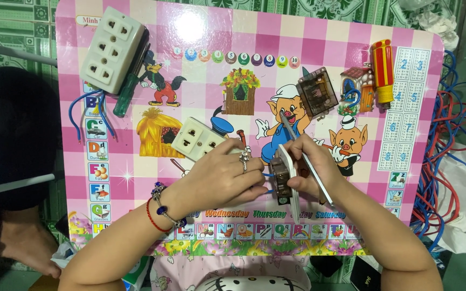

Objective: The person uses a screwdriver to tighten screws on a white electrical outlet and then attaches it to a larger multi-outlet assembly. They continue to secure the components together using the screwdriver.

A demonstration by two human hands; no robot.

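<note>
My left hand (219,175), with a ring and beaded bracelets, grips a brown and white socket module (286,180) from its left side, where short blue wires stick out. My right hand (316,170) steadies the module's right side and also holds a thin metal tool (306,156) slanted across it. Both hands work above a pink checkered cartoon table (200,81). A cream two-outlet socket plate (196,139) lies just up-left of my left hand.
A cream multi-outlet power strip (111,48) rests over a green-handled screwdriver (128,89) at the top left, with blue wire (79,116) below. A dark switch module (317,92) and a red-yellow screwdriver (383,70) lie at the upper right. Red and blue wires (449,145) pile beside the table's right edge.
</note>
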